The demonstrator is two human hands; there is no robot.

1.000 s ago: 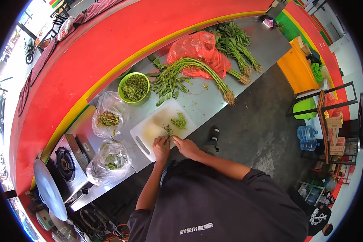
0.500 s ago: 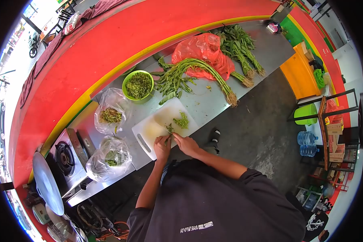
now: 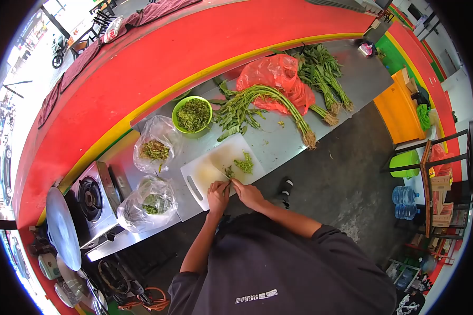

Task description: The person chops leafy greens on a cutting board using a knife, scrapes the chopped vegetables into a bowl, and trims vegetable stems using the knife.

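Observation:
My left hand (image 3: 218, 196) is closed over the near edge of a white cutting board (image 3: 197, 173). What its fingers grip is too small to make out. Beside it, my right hand (image 3: 248, 194) pinches a small bunch of leafy greens (image 3: 229, 172), and the fingertips of both hands nearly meet there. A small heap of chopped greens (image 3: 244, 163) lies on the board to the right. Beyond the board is a green bowl (image 3: 208, 120) full of cut leaves. Long-stemmed greens with roots (image 3: 284, 102) lie on the metal counter, partly over a red plastic bag (image 3: 270, 73).
Left of the board are two clear plastic bags (image 3: 165, 131) (image 3: 136, 215) holding greens. A gas stove (image 3: 91, 198) and a large round metal lid (image 3: 63, 228) stand farther left. More rooted greens (image 3: 323, 73) lie at the counter's far end. A red wall (image 3: 157, 58) borders the back.
The whole view has shifted, so the counter and its things appear slightly lower and to the right. Both hands stay at the board's near edge with the greens.

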